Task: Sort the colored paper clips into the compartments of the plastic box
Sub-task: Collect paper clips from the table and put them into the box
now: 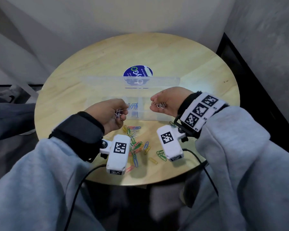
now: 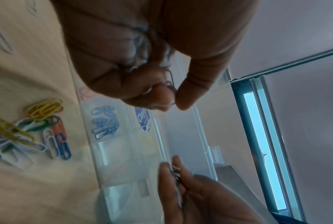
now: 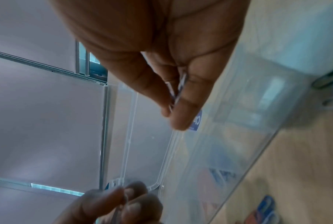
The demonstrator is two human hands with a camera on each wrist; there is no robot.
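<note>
Left hand (image 1: 110, 114) pinching some pale paper clips (image 1: 118, 113), right hand (image 1: 167, 102) pinching a white bunch (image 1: 160, 105), both above the open plastic box (image 1: 141, 108), coloured clips (image 1: 137, 144) near the surface's front edge

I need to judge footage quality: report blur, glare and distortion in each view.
Head view: wide-angle bending at the edges, glare on the clear plastic box, table sharp. Left wrist view: left hand close and soft, loose clips fairly crisp. Right wrist view: right hand blurred, box hazy.

Left hand (image 2: 142, 53) pinching clips (image 2: 169, 84), blue clips (image 2: 104, 122) in box (image 2: 113, 166)
</note>
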